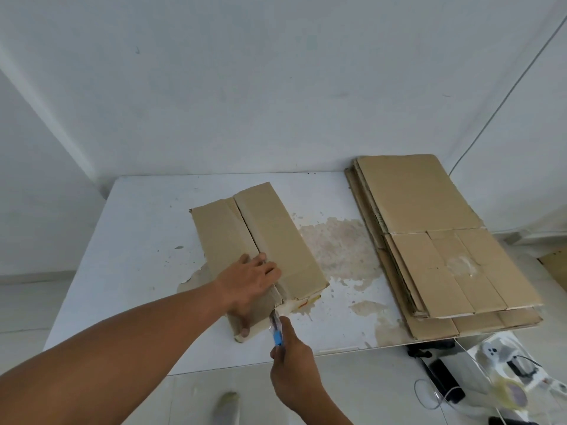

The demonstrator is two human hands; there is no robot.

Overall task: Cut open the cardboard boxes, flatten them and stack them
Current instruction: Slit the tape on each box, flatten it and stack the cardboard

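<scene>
I see the cardboard box (276, 234) lying mid-bench (122, 271). My left grip (248, 286) presses flat on the box's near end, fingers straight, grasping nothing. At 6 o'clock from the box, my right grip (294, 372) is clenched round a blue-handled cutter (277, 331), its blade at the top seam. The stack of flattened boxes (445, 240) lies at 3 o'clock.

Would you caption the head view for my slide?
Left hand presses the cardboard box; right hand holds a cutter at its end.
</scene>
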